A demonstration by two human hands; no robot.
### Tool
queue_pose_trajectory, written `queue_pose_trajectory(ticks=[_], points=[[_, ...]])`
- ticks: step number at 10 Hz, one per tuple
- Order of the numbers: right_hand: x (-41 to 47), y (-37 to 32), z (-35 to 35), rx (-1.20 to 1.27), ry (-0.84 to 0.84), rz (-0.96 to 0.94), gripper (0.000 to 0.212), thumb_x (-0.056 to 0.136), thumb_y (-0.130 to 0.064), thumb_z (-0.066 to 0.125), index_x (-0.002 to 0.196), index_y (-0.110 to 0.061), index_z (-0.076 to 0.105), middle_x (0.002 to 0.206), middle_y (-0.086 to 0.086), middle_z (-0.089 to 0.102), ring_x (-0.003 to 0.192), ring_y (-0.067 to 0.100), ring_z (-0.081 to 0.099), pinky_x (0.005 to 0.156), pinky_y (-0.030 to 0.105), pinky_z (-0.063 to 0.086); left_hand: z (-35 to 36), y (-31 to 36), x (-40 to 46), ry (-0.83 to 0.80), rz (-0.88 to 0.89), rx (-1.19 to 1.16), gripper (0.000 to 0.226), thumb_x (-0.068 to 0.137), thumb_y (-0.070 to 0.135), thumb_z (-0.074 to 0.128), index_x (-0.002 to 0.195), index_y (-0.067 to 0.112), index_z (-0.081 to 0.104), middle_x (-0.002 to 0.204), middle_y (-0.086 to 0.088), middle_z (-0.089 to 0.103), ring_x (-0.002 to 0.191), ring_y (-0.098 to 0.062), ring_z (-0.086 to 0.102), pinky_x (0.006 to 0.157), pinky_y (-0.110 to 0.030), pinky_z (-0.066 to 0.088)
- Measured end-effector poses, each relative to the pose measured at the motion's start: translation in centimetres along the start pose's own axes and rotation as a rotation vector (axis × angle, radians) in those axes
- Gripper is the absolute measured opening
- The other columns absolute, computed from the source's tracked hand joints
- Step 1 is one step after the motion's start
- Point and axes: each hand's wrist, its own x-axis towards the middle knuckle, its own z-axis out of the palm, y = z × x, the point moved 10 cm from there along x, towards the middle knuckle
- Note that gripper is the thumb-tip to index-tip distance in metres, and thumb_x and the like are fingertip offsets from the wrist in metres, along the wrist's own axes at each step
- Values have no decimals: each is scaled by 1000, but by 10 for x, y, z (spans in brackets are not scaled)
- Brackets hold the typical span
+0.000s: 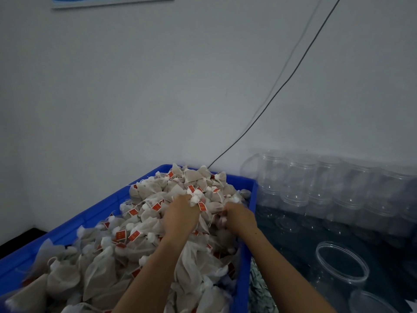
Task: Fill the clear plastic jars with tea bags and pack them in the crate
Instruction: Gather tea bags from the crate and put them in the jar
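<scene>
Both my hands are buried in the tea bags right now, about centre frame. Left hand (180,213) is knuckles-up with the fingers curled into a clump of bags, a few red tags poking out at the fingertips. Right hand (240,214) is just beside it, fingers dug down into the pile too, curled round some bags as far as I can tell, though the tips are hidden.

The tea bags (108,263) are heaped way up in the blue crate (74,224), which fills the lower left of the frame, with the mound spilling above its rim at the back. White mesh pouches, strings, red tags everywhere.

On the right side are the jars (320,188), clear plastic ones stacked in rows against the wall at middle right. One open jar (341,263) sits nearer me at lower right, mouth up, nothing visible in it.

A thin cable (300,59) runs diagonally down the wall (112,98) from the top right to behind the crate.
</scene>
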Motion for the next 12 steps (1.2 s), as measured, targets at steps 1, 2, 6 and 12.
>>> queue_pose_trajectory(ticks=[1,2,6,12], points=[[-3,7,-19,243,161,26,13,94,-14,51,97,-19,62,87,-6,60,82,12,60,78,26,52,10,0,1,-55,30,109,24,100,16,46,117,6,59,114,-10,63,98,-18,58,84,-24,41],[-10,8,-32,365,262,1,15,95,-13,52,86,-22,61,77,-14,55,74,2,56,72,16,49,20,2,0,-124,65,155,21,101,18,45,111,8,61,110,-10,64,100,-20,60,86,-26,44],[-48,14,-138,984,477,-139,22,92,-4,58,80,-22,61,72,-3,66,62,3,65,57,14,53,25,58,-37,-213,312,-134,19,93,39,56,109,30,59,92,21,61,89,-2,59,72,-18,43],[-137,135,-195,1020,590,10,18,94,0,54,84,-15,59,79,-4,68,63,3,67,52,16,53,113,160,-114,-445,364,-159,24,93,30,61,79,10,66,82,-12,66,77,-24,57,75,-33,44]])
